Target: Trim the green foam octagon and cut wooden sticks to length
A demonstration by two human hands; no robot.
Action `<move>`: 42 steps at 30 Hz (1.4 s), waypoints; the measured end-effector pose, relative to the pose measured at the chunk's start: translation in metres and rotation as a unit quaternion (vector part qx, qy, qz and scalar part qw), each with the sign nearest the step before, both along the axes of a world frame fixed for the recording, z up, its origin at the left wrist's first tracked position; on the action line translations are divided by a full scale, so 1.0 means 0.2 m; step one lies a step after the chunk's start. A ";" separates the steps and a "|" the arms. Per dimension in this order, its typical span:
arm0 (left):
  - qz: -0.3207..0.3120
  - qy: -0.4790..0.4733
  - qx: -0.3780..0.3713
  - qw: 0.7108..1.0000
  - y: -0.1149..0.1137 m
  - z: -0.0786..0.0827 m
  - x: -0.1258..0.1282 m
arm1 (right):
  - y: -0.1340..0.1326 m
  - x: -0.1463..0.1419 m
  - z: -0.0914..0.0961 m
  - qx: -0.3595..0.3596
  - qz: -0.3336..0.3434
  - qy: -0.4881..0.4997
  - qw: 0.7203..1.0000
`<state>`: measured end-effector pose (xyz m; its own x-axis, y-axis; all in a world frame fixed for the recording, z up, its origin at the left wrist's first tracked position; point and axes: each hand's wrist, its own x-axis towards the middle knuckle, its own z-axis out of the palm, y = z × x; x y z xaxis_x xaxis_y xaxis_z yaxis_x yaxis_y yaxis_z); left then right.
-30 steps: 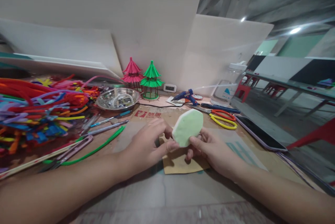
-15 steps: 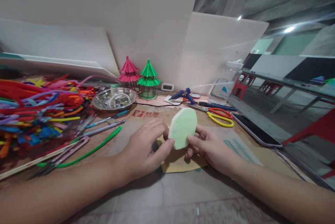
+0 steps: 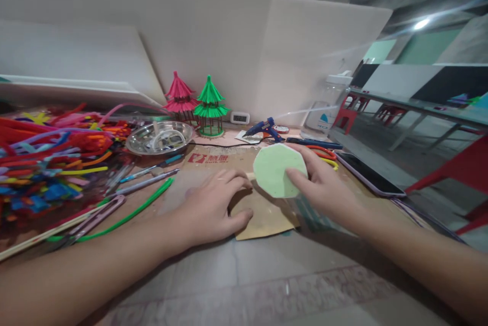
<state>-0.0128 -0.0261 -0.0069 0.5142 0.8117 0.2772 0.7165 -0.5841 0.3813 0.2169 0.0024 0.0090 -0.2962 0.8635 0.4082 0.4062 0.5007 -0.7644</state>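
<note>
A pale green, many-sided flat piece [image 3: 275,169], perhaps foam board, is pinched at its right edge in my right hand [image 3: 318,178], thumb on the front face. It is tilted up above the work surface. Below it lies a yellowish-brown sheet [image 3: 263,216], which looks like sandpaper or stiff paper. My left hand [image 3: 219,204] rests at this sheet's left edge, its thumb and fingers apart and nothing between them. The right hand's other fingers are partly hidden behind the green piece.
Pipe cleaners [image 3: 49,158] heap on the left, beside a metal dish [image 3: 160,138], pens [image 3: 147,181] and small scissors [image 3: 91,219]. Two pagoda models [image 3: 210,107], a glue gun [image 3: 265,128] and a bottle [image 3: 326,107] stand behind. A phone [image 3: 369,173] and orange-yellow scissors [image 3: 324,154] are on the right.
My left hand has let go of the green piece. My right hand has moved it slightly up and right, turning its face more toward me. The view has shifted a little.
</note>
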 end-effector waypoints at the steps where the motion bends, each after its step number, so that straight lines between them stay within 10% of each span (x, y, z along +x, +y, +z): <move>1: 0.002 0.020 -0.010 1.000 0.00 -0.01 0.00 | 0.02 0.01 0.00 0.026 -0.007 -0.050 0.998; 8: 0.000 0.072 -0.031 0.997 0.02 -0.02 0.01 | 0.04 0.03 -0.08 0.138 -0.002 -0.148 0.979; 17: -0.006 0.084 -0.026 0.996 0.03 -0.02 0.02 | -0.01 0.02 -0.09 0.005 0.027 -0.142 0.990; 27: 0.000 0.086 -0.012 0.996 0.02 -0.03 0.02 | 0.12 -0.06 -0.10 0.058 0.028 -0.214 0.975; 35: -0.014 0.080 -0.014 0.997 0.02 -0.02 0.02 | -0.11 0.05 0.08 0.004 0.084 -0.292 0.953; 42: -0.007 0.087 -0.012 0.996 0.02 -0.01 0.02 | 0.08 -0.03 -0.05 0.041 0.021 -0.207 0.977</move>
